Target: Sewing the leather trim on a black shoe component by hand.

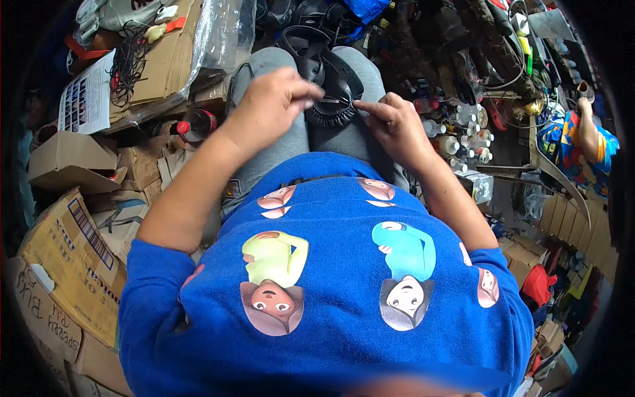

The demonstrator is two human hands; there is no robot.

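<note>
A black strappy sandal (338,83) rests on my lap between my knees, its ridged sole edge (334,120) toward me. My left hand (272,100) is raised at the sandal's left side, thumb and fingers pinched together; what they hold is too small to make out. On the right, my right hand (395,122) is closed, with thumb and forefinger pinched at the sandal's edge. Between the two hands a thin, pale, needle-like piece (331,100) lies across the sandal opening. Whether either hand grips its end cannot be seen.
Cardboard boxes (69,162) and a dark bottle with a red cap (196,126) stand at the left. Several small bottles (466,139) crowd the right. At far right another person's arm (587,132) shows. A curved blade-like strip (562,178) juts out nearby.
</note>
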